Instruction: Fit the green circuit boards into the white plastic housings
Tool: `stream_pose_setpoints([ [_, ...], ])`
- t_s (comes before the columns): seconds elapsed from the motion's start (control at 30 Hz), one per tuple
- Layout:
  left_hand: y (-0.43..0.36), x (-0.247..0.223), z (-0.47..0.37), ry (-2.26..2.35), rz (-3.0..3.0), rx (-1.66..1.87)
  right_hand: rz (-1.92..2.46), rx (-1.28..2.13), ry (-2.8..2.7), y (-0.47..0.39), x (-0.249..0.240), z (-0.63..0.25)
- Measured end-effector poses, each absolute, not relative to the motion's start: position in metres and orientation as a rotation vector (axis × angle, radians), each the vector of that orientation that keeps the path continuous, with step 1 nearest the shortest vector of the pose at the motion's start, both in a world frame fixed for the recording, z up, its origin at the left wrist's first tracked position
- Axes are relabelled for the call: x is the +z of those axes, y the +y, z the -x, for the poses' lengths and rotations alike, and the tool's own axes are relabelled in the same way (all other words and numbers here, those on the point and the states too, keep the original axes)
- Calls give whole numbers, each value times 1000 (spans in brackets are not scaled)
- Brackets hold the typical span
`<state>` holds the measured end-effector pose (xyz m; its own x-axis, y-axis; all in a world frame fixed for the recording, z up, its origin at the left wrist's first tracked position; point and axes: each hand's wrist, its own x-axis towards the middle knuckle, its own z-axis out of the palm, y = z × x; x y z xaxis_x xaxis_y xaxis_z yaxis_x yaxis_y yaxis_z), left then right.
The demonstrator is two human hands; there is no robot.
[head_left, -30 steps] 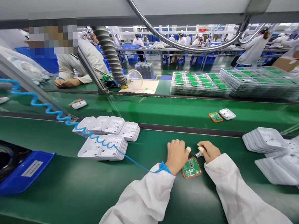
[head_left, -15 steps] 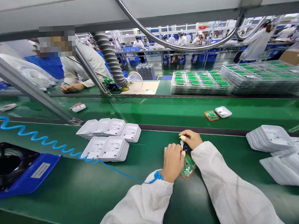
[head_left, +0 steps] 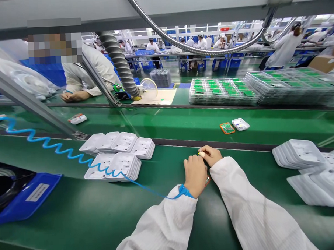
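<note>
My left hand (head_left: 195,175), a blue strap on its wrist, is closed with fingers curled over a green circuit board with an orange edge. Only a sliver of the circuit board (head_left: 207,180) shows beside the palm; the rest is hidden. Just beyond, the fingers of my right hand (head_left: 212,156) are pinched together close to the left fingertips. A pale finger cot covers a right fingertip, and a small yellow tip (head_left: 199,153) pokes out there. What the pinch holds is too small to name.
Stacked white plastic covers stand left (head_left: 124,165) and right (head_left: 306,152). On the belt beyond lie an orange-edged board (head_left: 227,128) and a white cover (head_left: 240,124). A coiled blue cord (head_left: 71,155) crosses the left side near a black fan (head_left: 9,187). Board trays (head_left: 221,91) stand behind.
My left hand has turned and shifted slightly right, now hiding most of the circuit board and the white piece seen before. The board and cover on the belt have moved left.
</note>
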<state>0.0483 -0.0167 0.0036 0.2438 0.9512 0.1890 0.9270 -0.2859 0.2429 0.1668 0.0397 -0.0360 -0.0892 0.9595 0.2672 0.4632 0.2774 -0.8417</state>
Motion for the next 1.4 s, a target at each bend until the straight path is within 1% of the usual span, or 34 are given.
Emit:
stream_pose_setpoints([
  [0.07, -16, 2, -42, 1790, -2408, 479, 1340, 701, -1702, 34, -33, -164],
  [0.17, -16, 1, -26, 1600, -2351, 582, 1335, 657, -1680, 25, -26, -165],
  [0.23, -17, 1, -14, 1429, -2163, 708, 1277, 582, -1717, 17, -22, -169],
  [0.33, -18, 1, 0, 1201, -1754, 880, 1129, 410, -1917, 3, -17, -174],
  [0.4, -18, -1, 4, 1098, -1571, 925, 1065, 322, -2060, -7, -16, -176],
  [0.5, -19, -4, 5, 1022, -1480, 923, 1071, 250, -2175, -16, -15, -177],
  [0.83, -21, 0, 5, 1051, -1581, 899, 1118, 222, -2227, -15, -11, -177],
  [1.2, -27, 12, 3, 1282, -2032, 816, 1078, 171, -2274, -15, -19, -176],
  [1.4, -27, 14, 5, 1287, -2080, 812, 1053, 177, -2231, -16, -18, -174],
])
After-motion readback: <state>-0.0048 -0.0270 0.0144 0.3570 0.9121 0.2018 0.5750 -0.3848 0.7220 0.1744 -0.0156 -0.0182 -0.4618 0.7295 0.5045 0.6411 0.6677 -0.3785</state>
